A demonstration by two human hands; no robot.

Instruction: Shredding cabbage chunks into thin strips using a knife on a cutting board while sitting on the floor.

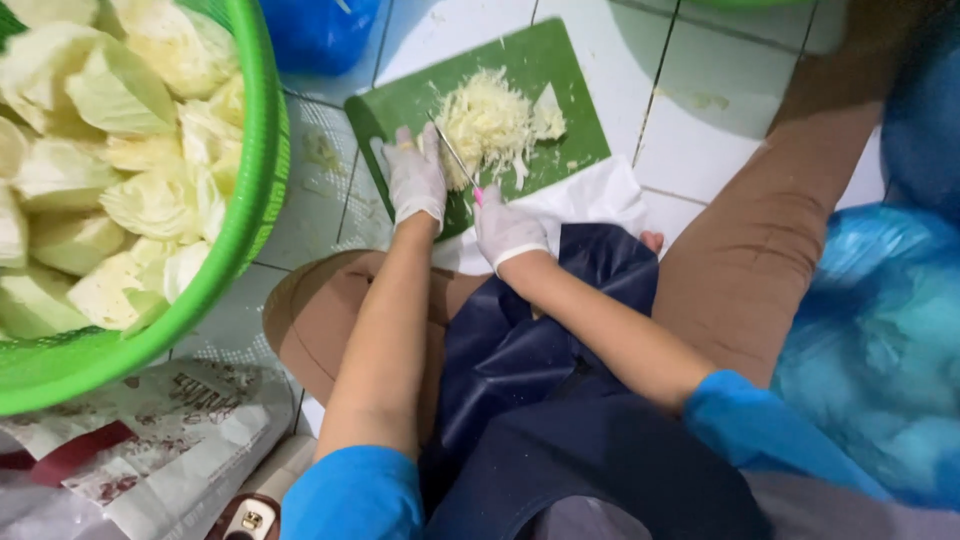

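The right hand, gloved, has its fingers clenched round a pink-handled knife, blade on the shredded cabbage. The left hand, gloved too, lies flat with fingers released on the green board. Board rests on a white tiled floor. A green basket of cabbage wedges stands left, blue bags right.

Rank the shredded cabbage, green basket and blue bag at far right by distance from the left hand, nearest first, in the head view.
From the left hand:
1. Shredded cabbage, just right of it on the cutting board.
2. Green basket, off to the left on the floor.
3. Blue bag, far right, beyond the knee.
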